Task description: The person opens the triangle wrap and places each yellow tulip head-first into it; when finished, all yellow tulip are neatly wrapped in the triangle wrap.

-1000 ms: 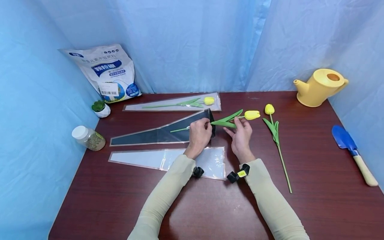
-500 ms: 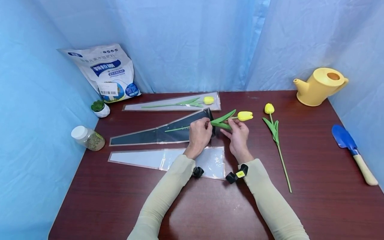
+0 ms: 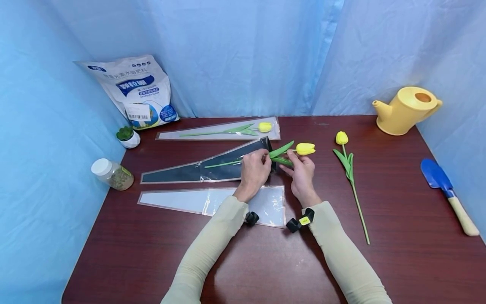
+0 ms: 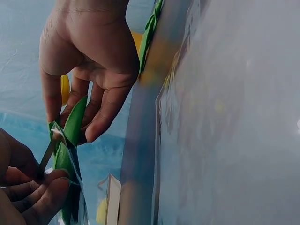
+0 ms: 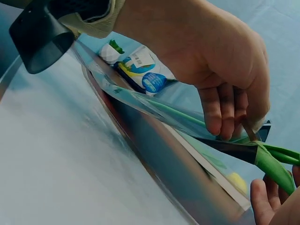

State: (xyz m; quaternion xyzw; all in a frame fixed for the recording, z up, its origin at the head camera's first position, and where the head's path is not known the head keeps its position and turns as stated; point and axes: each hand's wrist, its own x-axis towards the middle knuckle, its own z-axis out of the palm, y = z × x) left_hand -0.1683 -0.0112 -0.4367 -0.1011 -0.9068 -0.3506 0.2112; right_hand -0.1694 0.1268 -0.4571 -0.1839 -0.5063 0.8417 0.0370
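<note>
A yellow tulip [image 3: 305, 148] with green leaves [image 3: 282, 153] lies partly inside a long dark sleeve [image 3: 190, 171] on the table; its stem [image 3: 222, 163] shows through the film. My left hand [image 3: 262, 159] pinches the sleeve's wide mouth. My right hand [image 3: 291, 162] holds the tulip by its leaves just outside the mouth. In the right wrist view the left hand's fingers [image 5: 225, 112] grip the sleeve edge beside a leaf [image 5: 274, 166]. In the left wrist view the right hand's fingers [image 4: 101, 112] curl around a leaf [image 4: 72, 126].
A clear empty sleeve [image 3: 197, 201] lies in front of the dark one, and a sleeve holding a tulip [image 3: 220, 131] behind it. A loose tulip [image 3: 347, 162], watering can [image 3: 406, 110] and trowel [image 3: 448, 194] are at the right. A bag [image 3: 138, 93], potted plant [image 3: 127, 137] and jar [image 3: 112, 174] are at the left.
The tulip has slid left, deeper into the dark sleeve; its bloom is closer to the mouth. My right hand followed it left, while my left hand stayed at the mouth.
</note>
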